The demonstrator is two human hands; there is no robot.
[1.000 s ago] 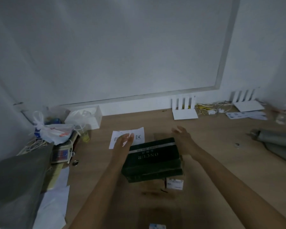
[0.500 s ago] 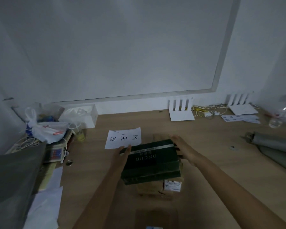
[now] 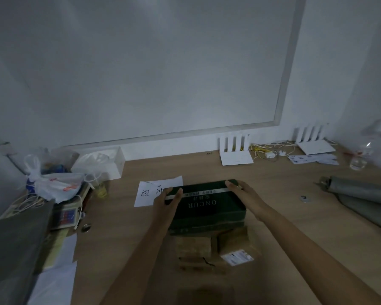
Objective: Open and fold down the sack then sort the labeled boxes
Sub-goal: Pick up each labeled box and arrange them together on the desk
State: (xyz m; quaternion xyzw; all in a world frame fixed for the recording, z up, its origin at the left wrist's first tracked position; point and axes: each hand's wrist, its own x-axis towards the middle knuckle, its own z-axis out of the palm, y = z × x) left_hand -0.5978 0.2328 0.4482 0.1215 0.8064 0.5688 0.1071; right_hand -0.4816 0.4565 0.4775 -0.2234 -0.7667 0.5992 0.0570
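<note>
A: What is seen nearest the camera?

B: Two brown cardboard boxes [image 3: 194, 247] are seen side by side on the wooden table [image 3: 284, 216], one bearing a white label [image 3: 236, 257].

A: And behind them?

B: A dark green box [image 3: 207, 205] marked ONCUR is stacked on them. It is held at both ends: the left hand [image 3: 166, 202] is laid flat on its left end, fingers straight, and the right hand [image 3: 246, 194] is pressed along its right end, fingers extended.

A: Farther back?

B: A white paper sign [image 3: 151, 192] is partly covered by the green box. A grey rolled sack [image 3: 361, 194] is seen at the right, and two white routers [image 3: 235, 150] by the wall.
</note>
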